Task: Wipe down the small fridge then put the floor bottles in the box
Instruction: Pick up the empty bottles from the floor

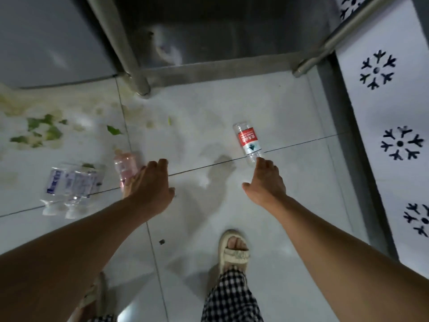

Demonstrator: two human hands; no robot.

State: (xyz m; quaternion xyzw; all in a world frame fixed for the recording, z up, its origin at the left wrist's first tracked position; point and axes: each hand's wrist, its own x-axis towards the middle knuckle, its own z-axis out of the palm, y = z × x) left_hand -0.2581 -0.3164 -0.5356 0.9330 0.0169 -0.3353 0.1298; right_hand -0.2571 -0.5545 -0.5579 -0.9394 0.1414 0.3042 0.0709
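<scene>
Tiled floor [209, 112], bottles [248, 141], reaching hands [267, 180]

Red-labelled bottle [248, 143] on floor: white characters on red band, too blurred to read; green triangle mark on white part below. Clear bottles [69, 184] at left: blue-purple label print, illegible. Pink bottle [125, 167]: no legible text. White panel [390, 126] at right: black snowflake signs, no words. Nothing readable anywhere.
</scene>
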